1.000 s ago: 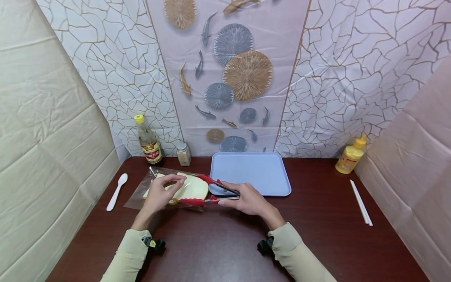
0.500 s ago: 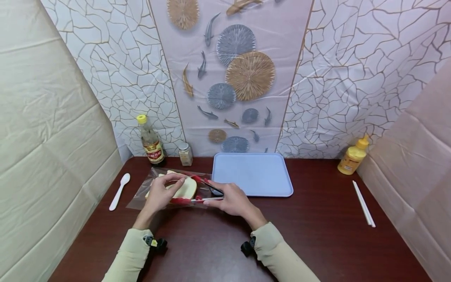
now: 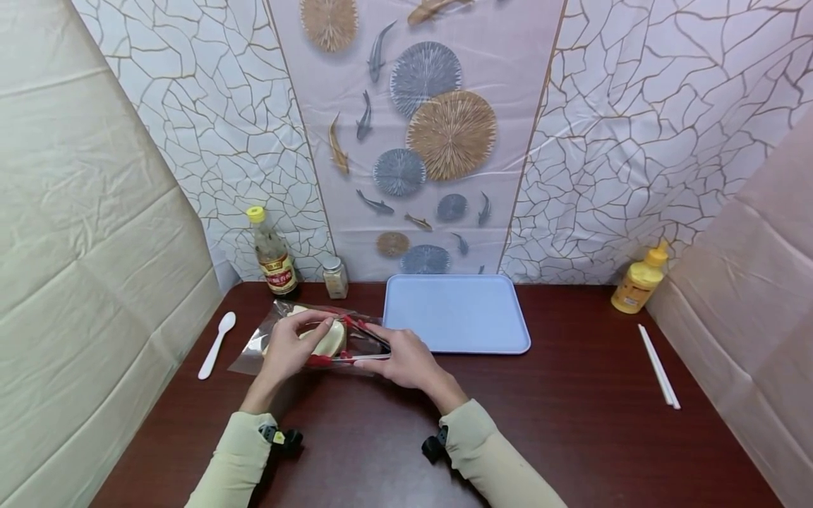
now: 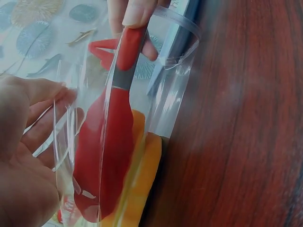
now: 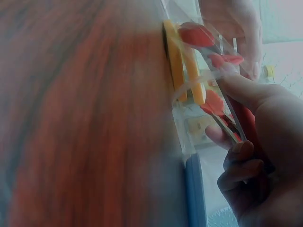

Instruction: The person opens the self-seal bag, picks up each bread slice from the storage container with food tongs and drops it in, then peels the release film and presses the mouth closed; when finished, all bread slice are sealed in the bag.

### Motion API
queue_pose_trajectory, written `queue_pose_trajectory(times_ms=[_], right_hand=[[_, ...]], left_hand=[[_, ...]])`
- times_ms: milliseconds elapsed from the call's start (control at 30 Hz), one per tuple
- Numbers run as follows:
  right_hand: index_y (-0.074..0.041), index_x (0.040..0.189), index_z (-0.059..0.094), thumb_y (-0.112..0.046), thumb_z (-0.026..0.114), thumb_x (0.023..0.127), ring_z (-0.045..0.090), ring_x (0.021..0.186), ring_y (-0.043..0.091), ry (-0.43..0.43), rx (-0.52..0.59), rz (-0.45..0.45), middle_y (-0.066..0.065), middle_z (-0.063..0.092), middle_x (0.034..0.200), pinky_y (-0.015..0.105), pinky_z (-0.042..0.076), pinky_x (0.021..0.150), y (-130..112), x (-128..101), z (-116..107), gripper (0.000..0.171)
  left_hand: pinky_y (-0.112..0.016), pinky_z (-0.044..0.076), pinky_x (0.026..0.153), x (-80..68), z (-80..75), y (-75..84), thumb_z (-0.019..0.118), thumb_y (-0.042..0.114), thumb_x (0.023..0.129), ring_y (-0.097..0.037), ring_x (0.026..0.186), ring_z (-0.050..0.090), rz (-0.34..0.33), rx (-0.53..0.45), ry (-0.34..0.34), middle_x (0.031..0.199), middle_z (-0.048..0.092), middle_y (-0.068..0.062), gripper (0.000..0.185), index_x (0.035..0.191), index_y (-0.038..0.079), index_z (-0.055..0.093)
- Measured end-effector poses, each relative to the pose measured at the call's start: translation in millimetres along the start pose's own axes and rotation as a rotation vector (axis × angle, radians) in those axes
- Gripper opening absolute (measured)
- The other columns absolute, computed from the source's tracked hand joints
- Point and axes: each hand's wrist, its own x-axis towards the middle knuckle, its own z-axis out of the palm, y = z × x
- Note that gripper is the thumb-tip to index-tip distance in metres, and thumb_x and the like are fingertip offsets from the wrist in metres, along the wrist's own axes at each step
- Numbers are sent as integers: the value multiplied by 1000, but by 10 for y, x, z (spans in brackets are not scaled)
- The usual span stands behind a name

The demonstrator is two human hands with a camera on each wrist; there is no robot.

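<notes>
A clear plastic bag point(image 3: 250, 356) lies left of centre on the table, with sliced white bread point(image 3: 333, 343) inside. My left hand point(image 3: 287, 351) pinches the upper film of the bag between thumb and fingers, raising it at the open end. Red-tipped tongs point(image 4: 106, 151) reach through the bag's mouth, spread on either side of the bread. My right hand point(image 3: 408, 358) grips their handles, thumb on one arm and fingers on the other. Orange-brown crusts of two slices point(image 4: 149, 163) show beside the near tong head in the left wrist view. Part of the bread is hidden behind my left hand.
A light blue tray point(image 3: 457, 314) lies at the back, right of the bag. Behind the bag stand a yellow-capped sauce bottle point(image 3: 277, 274) and a small jar point(image 3: 335, 279). A white spoon point(image 3: 217, 346) lies far left; a yellow squeeze bottle point(image 3: 637, 286) and white chopsticks point(image 3: 658, 367) are far right.
My right hand has moved left, sliding the tongs deeper into the bag along the bread. The left hand keeps its pinch on the film, nearly still.
</notes>
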Motion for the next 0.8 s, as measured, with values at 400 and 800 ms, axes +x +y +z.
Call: queue_pose_trajectory(times_ms=[400,800], right_hand=[[-16,153,59,-59,82,92,75,110,22,5,21,84,9,77,130,38,60,92,-169,89,170,78],[-19,152,61,-62,84,89,73,111,21,-6,27,120,7,77,132,38,59,91,-140,72,189,80]], left_hand=[[-55,58,108,0,-24,-8,77,33,103,-22,115,73,1,-15,5,116,82,-4,19,115,18,83],[-53,59,105,6,-3,-85,76,32,104,-12,113,72,1,22,-19,111,83,-2,18,114,19,84]])
